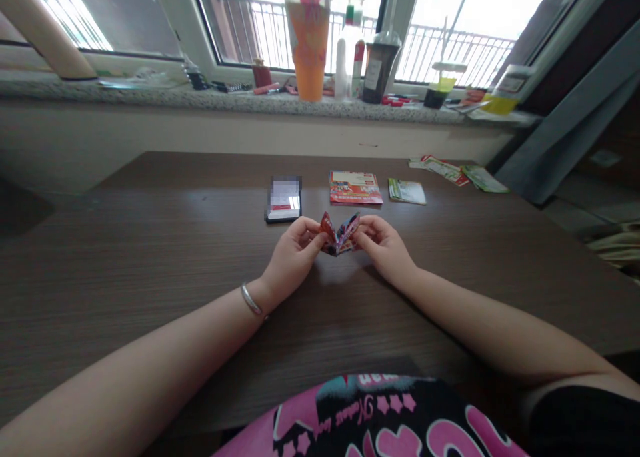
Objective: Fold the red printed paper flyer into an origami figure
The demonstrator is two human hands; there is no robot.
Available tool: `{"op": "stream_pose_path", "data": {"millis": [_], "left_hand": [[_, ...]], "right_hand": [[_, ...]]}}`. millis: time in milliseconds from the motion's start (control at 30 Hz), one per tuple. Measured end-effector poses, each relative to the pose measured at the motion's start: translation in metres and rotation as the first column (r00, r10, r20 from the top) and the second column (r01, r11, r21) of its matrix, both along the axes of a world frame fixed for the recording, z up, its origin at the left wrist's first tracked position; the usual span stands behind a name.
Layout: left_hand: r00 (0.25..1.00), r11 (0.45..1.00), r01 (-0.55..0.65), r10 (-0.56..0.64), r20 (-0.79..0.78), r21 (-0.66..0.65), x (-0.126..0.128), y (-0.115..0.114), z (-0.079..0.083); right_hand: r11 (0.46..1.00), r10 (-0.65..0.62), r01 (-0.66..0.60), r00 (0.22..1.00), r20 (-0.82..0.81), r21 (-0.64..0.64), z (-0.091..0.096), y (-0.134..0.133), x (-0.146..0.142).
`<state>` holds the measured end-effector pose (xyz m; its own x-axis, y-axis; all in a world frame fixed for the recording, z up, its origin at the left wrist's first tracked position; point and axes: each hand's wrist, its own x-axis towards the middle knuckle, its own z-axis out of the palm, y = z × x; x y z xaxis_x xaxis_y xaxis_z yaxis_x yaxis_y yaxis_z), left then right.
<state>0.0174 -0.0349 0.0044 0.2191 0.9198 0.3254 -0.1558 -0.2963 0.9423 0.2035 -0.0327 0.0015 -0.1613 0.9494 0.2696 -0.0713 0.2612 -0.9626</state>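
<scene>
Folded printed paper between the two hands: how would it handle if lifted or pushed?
Probably very light: the folded paper is pinched by fingertips alone of the left hand and right hand. Likely floppy but crease-holding: its flaps stand in a V. Pushed across the table, it would probably slide or crumple, not roll.

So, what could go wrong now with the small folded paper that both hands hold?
1. The left hand and the right hand pinch the folded paper at its two sides; a strong pull outward might tear it or open its creases.
2. The piece is small and the hands cover part of it, so a new crease may go crooked.
3. The phone lies close behind the hands on the table; a forward push could knock it.
</scene>
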Motion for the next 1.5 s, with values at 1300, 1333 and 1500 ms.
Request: {"op": "stream_pose_path", "data": {"millis": [1300,1333,1500], "left_hand": [[0.959,0.991,-0.054,0.086,-0.271,0.121,0.004,-0.013,0.011],[0.956,0.99,-0.058,0.093,-0.28,0.131,0.004,-0.014,0.011],[0.956,0.99,-0.021,0.06,-0.288,0.137,0.005,-0.015,0.012]], "right_hand": [[0.993,0.012,-0.034,0.981,0.191,0.112,0.013,-0.014,-0.005],[0.99,0.0,-0.031,0.976,0.216,0.137,0.014,-0.015,-0.005],[0.974,-0.022,-0.042,0.96,0.28,0.221,0.016,-0.016,-0.006]]}}
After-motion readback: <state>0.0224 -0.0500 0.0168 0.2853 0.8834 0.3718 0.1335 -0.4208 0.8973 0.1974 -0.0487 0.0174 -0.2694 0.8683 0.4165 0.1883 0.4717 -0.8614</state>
